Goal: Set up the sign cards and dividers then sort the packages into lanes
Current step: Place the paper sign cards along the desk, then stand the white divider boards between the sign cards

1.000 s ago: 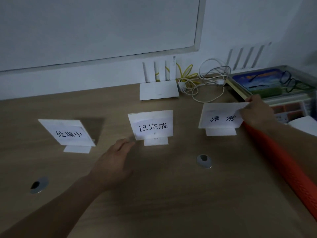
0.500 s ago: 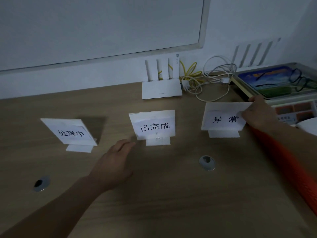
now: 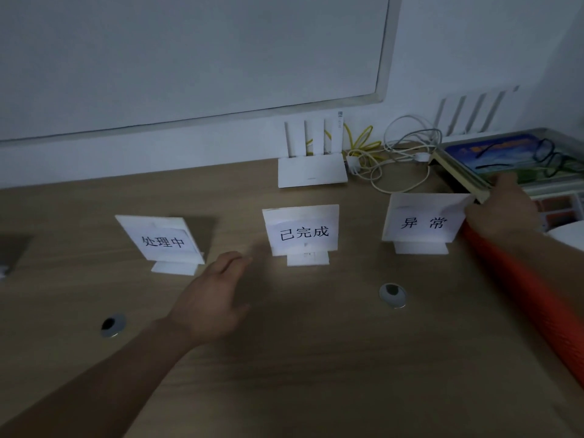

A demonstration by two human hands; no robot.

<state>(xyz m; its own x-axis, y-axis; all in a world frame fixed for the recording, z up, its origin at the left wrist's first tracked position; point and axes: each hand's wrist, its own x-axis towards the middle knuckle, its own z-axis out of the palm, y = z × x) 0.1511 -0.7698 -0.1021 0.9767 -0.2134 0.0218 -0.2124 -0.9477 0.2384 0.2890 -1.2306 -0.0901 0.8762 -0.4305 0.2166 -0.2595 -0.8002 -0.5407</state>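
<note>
White paper sign cards stand three abreast toward the worktop's back edge as the right hand pinches the right-side card's upper corner and the left hand, fingers relaxed, holds nothing, with dividers and packages seemingly not yet placed.

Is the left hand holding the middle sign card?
No, the left hand is open, apart from the middle sign card.

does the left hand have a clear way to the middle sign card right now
Probably yes: the left hand is open just short of the middle sign card, with only bare desk between them.
</note>
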